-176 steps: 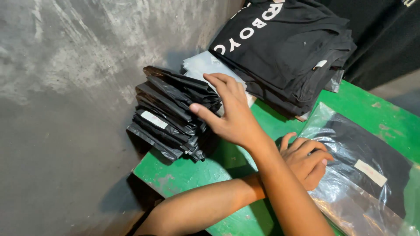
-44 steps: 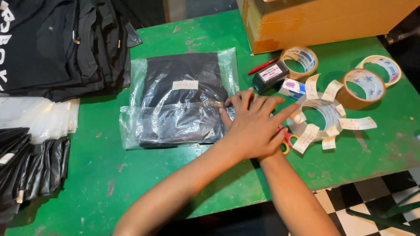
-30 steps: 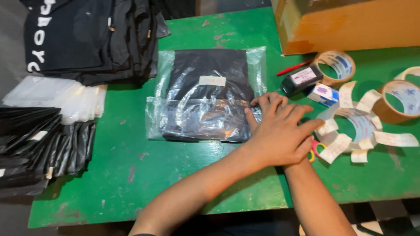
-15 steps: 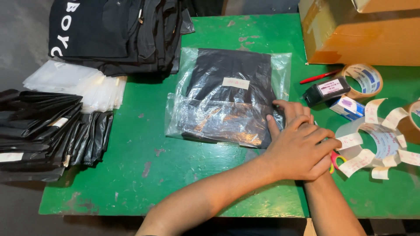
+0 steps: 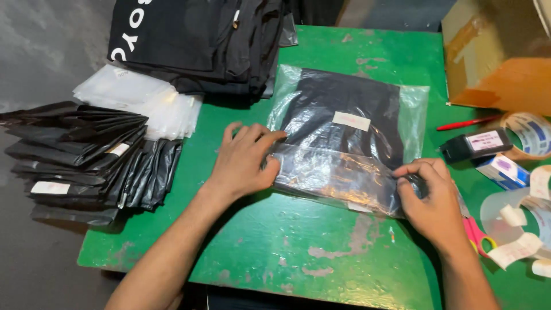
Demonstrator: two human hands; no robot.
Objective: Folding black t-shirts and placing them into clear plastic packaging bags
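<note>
A folded black garment in a clear plastic bag (image 5: 350, 129) lies on the green table (image 5: 298, 252), a white label on its top. The bag's near flap is folded over. My left hand (image 5: 244, 161) lies flat on the flap's left end, fingers spread. My right hand (image 5: 427, 198) pinches the flap's right end at the bag's corner. Both forearms reach in from the bottom edge.
A stack of black garments (image 5: 201, 40) sits at the back left, clear bags (image 5: 140, 100) in front of it, folded black plastic bags (image 5: 86, 161) at the left edge. To the right lie a cardboard box (image 5: 499, 54), red pen (image 5: 468, 122), tape roll (image 5: 525, 135), scissors (image 5: 476, 232) and white labels (image 5: 519, 250).
The view shifted right to the table after I reached for the black bags. My left hand has moved from on top of my right hand to the flap's left end.
</note>
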